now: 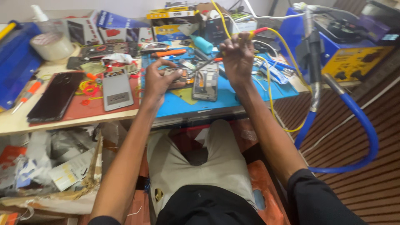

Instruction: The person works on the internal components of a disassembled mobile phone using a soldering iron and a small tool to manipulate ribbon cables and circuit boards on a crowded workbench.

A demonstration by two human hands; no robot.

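An opened phone (205,81) with its insides showing lies on a blue work mat (233,96). My left hand (159,80) rests on the mat just left of it, fingers pressing a small dark part (176,78) beside the phone. My right hand (237,56) is raised above the phone's upper right, closed around a thin probe-like tool (207,63) with a red collar and a yellow cable (270,79). The tool's dark tip points down-left toward the top of the phone.
A black phone (56,96) and a grey phone back (117,90) lie on a red mat at left. A tape roll (52,46), boxes and screwdrivers crowd the back. A blue and yellow rework station (350,50) with a blue hose (362,125) stands right.
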